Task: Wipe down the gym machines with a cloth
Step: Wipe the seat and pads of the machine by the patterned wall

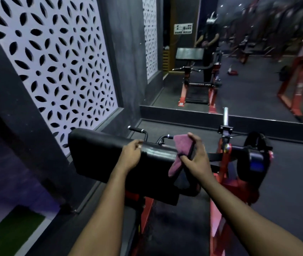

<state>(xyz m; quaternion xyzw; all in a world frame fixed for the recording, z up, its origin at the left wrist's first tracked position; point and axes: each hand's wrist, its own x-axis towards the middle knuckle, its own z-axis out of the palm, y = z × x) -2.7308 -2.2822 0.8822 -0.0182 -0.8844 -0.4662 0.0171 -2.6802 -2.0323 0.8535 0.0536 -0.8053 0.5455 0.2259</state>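
the right hand (196, 156) pinches the pink cloth (181, 146) at the black pad's (100, 156) right end, on its top edge. the left hand (131, 154) curls over that edge, mid-pad. better to flatten the cloth, press firmly and sweep leftward in overlapping passes.

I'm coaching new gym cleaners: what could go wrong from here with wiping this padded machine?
1. The right hand pinches the cloth bunched up at the right end of the black pad, so little fabric may meet the surface and patches could be missed.
2. The left hand grips the pad's top edge, covering a spot the wipe might skip.
3. The handles just behind could catch knuckles.
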